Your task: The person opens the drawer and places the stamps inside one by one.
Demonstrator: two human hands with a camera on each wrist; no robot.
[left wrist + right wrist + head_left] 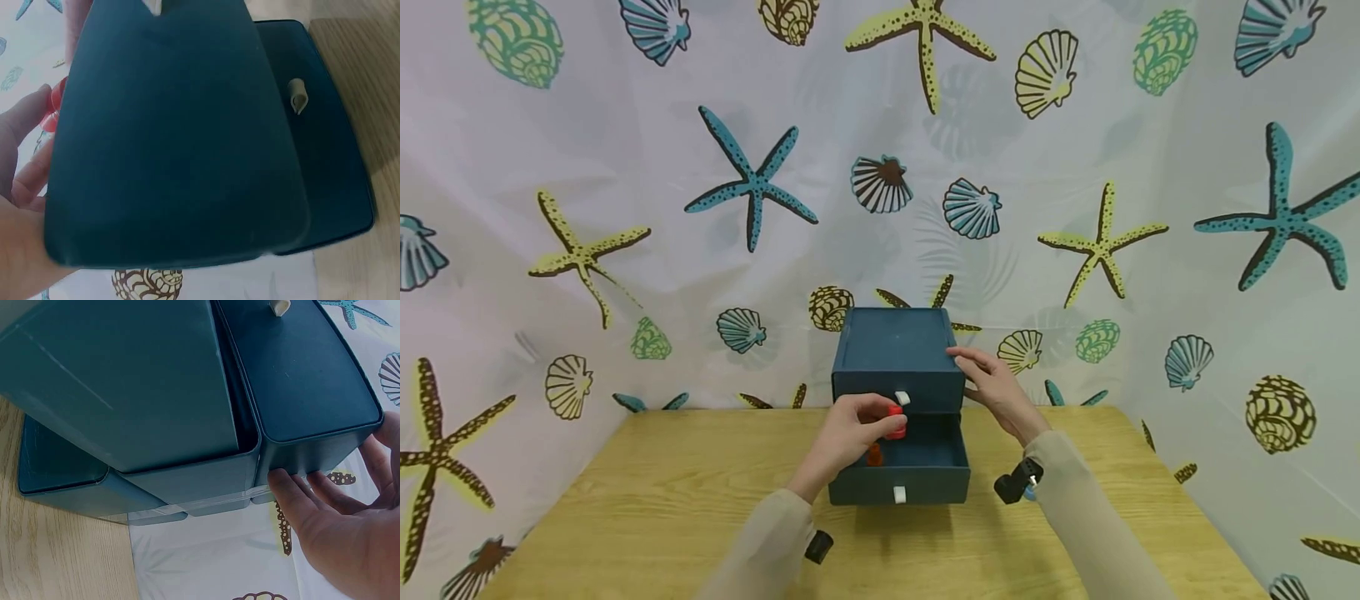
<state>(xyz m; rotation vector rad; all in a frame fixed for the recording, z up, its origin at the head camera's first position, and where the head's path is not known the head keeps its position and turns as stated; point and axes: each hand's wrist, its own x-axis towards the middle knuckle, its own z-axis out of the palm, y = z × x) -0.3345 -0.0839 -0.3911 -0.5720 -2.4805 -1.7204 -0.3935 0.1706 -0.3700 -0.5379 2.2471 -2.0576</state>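
A dark teal drawer cabinet stands against the patterned backdrop, its middle drawer pulled out toward me. Over that drawer my left hand pinches a small red piece with a stepped, rounded shape between thumb and fingers. The red piece is partly hidden behind the drawer in the left wrist view. Inside the drawer, an orange-red piece sits at the left, below the left hand. My right hand steadies the cabinet's upper right side, fingertips touching it; the right wrist view shows the fingers against that side.
White pull tabs mark the drawer fronts. Beneath the pulled-out drawer is a lower drawer front. The wooden table extends to both sides, and a shell-and-starfish cloth hangs behind and around it.
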